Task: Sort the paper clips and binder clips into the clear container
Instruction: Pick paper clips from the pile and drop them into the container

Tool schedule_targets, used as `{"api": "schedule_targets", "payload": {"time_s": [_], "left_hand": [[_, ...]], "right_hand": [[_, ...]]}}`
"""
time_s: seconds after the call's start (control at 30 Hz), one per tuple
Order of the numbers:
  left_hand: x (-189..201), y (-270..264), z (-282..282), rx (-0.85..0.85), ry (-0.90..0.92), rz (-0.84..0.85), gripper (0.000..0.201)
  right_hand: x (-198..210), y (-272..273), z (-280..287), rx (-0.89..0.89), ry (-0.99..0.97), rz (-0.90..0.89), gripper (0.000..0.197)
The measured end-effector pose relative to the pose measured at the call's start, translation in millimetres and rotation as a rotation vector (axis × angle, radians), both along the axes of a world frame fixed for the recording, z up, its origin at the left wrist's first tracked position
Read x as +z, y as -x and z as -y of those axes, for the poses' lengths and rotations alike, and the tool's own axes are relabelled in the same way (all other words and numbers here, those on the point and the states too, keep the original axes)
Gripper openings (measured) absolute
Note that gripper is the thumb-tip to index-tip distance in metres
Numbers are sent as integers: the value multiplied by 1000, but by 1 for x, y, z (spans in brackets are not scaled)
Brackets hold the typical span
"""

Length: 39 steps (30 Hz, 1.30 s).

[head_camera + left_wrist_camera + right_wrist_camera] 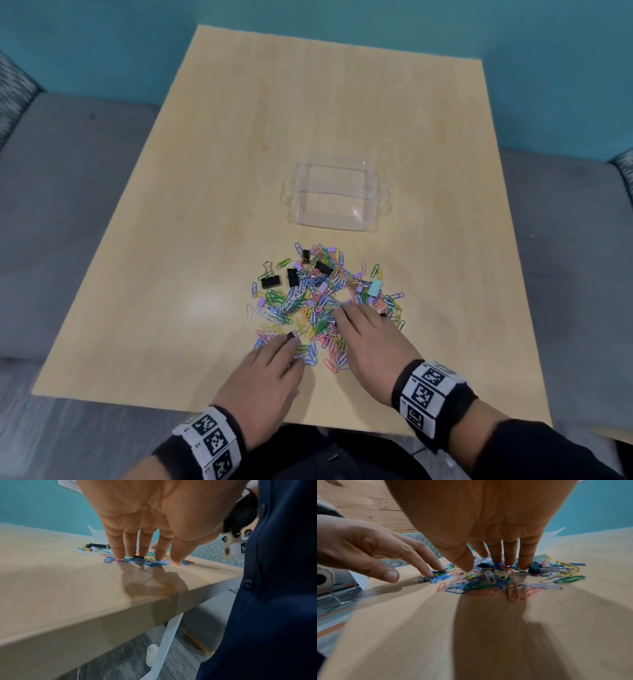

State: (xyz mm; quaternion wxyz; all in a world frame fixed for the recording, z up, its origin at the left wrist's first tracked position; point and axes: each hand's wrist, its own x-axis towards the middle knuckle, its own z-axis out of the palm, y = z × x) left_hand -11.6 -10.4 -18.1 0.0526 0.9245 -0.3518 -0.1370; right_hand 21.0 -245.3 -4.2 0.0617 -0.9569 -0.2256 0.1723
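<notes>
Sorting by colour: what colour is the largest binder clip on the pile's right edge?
Light teal binder clip; head view shows it best.

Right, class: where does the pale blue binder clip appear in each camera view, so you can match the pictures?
Head: the pale blue binder clip lies at the right edge of the heap.
Left wrist: not visible.
Right wrist: right of centre, at the heap's far side.
Shared landmark: the paper clip pile.

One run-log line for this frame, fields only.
left hand: open, fingertips on mixed coloured clip pile | right hand: open, on pile | clear plastic container: empty
</notes>
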Motion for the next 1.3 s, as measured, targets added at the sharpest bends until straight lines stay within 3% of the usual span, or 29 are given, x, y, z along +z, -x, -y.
{"api": "schedule_targets", "payload": {"time_s": [0.17,0.27,0.43,0.57,0.83,1.0,1.2,1.3], "left_hand": [[0,7,-17,155,53,-21,28],[4,7,-19,256,74,-39,31],[7,0,19,56,99,-33,55],[-4,-20,46,147,50,-75,74],[-12,-36,47,137,11,-45,77],[-21,-38,40,128,75,-17,60],[-7,-33,41,-17,34,37,70],[-3,-33,44,-4,4,55,59]], "right_hand": [[2,27,16,-75,-44,-21,55],[4,41,20,-198,-22,-61,58],[-3,35,1,-259,23,-105,83],[-7,13,-14,-278,21,-91,85],[-15,-1,-7,-237,-23,-24,61],[-20,0,2,-222,-61,-4,42],[-22,-1,3,-258,-122,12,40],[-20,0,3,-263,-130,-24,41]]}}
